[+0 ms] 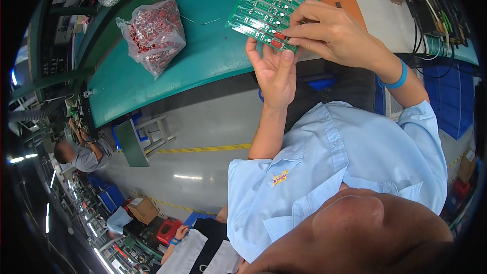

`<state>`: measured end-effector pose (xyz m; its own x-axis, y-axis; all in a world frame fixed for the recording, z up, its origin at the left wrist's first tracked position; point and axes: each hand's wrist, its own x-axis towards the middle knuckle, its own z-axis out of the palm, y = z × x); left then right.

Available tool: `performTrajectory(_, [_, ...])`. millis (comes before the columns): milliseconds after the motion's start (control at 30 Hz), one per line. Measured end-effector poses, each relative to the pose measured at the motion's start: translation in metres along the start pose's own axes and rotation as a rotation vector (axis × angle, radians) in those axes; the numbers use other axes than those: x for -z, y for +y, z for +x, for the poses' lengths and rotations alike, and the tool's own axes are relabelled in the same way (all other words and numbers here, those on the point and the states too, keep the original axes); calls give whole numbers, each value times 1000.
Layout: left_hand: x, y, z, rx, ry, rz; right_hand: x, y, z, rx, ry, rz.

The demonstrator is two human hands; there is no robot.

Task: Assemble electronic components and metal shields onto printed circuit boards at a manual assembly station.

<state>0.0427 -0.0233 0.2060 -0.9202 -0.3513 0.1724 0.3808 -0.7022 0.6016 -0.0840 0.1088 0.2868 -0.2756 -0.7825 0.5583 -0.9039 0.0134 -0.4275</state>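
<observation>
Right of the plastic bag (156, 35), the left hand (276, 73) grips the green circuit board (269, 2) at its lower edge; the right hand (337, 33), fingertips almost together, pinches a red component (279, 36) at this board.

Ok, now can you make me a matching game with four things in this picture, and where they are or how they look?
Things:
1. Circuit board
2. Plastic bag
3. Wristband
4. Flat sheet

Places and looks:
A. Worn on the right wrist
B. Orange, showing small dark rectangles
C. Gripped by the left hand
D. On the teal tabletop, filled with red parts

Right pairs: 1-C, 2-D, 3-A, 4-B.
</observation>
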Motion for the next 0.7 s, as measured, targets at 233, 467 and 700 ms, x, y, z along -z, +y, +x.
performTrajectory(233, [1,0,-1,-12,-9,7,1,-8,-6,-33,-8,-37])
performTrajectory(467, [2,2,-2,-25,-9,19,-4,-7,-6,-2,-12,-31])
performTrajectory(700, [2,10,-2,19,-8,-13,34,2,14,-166,146,151])
